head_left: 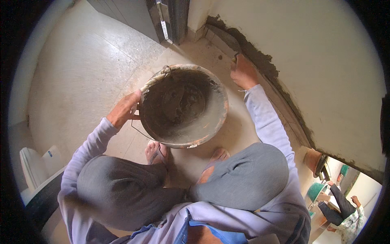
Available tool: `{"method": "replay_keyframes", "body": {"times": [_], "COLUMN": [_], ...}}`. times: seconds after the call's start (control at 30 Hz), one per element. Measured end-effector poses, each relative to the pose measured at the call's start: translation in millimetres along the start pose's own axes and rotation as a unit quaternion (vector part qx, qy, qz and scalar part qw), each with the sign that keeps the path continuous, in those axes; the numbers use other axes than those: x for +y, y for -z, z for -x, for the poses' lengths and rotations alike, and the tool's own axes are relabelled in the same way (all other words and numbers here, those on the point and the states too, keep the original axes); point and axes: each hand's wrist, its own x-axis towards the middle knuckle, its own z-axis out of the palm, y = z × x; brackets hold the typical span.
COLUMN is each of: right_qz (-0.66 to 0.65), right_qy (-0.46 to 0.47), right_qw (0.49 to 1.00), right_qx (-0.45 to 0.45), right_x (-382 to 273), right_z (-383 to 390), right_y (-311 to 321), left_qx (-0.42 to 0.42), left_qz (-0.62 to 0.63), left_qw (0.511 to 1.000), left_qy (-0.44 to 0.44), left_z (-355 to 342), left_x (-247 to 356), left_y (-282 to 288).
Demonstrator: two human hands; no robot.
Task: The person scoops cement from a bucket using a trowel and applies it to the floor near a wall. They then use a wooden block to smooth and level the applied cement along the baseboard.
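Note:
Between my feet and the wall stands a round bucket [222,95], its inside coated with grey mortar [178,97]. A wire handle hangs at its side, and pale rope is wound along part of the rim. My left hand [126,109] grips the bucket's left edge, the thumb near the rope. My right hand [244,73] is closed around the handle of a trowel [224,40], which mostly hides under the fingers. The grey blade points away from me and lies along the foot of the wall, beside a rough strip of wet mortar [260,61].
The pale wall [321,61] rises on the right. A dark door [130,16] is at the far side. At lower right are another bucket [313,160], a green basin [315,191] and another person [345,207]. A white object [34,166] stands at left.

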Motion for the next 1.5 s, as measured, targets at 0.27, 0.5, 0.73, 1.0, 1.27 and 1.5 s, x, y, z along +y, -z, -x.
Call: {"method": "replay_keyframes", "body": {"times": [0.27,0.5,0.73,1.0,1.27,1.5], "right_qz": [-0.096,-0.071,0.132,0.217,0.216,0.207], "right_qy": [0.07,0.118,0.242,0.362,0.42,0.417], "right_qw": [0.973,0.988,0.961,0.906,0.876,0.881], "right_qx": [0.197,0.064,0.008,0.04,0.098,0.081], "right_x": [-0.8,39.7,6.6,1.3,-7.1,-12.2], "right_z": [53.3,179.8,187.7,160.6,140.9,142.5], "right_y": [23.6,105.1,91.6,79.5,46.8,21.6], "left_qx": [0.058,0.137,0.139,0.11,0.074,0.047], "left_qz": [-0.247,-0.259,-0.229,-0.3,-0.348,-0.319], "left_qw": [0.965,0.939,0.925,0.89,0.881,0.901], "left_qy": [-0.069,-0.179,-0.27,-0.324,-0.313,-0.29], "left_z": [5.5,-12.7,-37.6,-45.9,-43.9,-38.1], "left_x": [6.6,0.9,12.0,38.8,53.8,56.0], "left_y": [-5.0,-17.0,-29.2,-61.6,-81.6,-84.8]}}
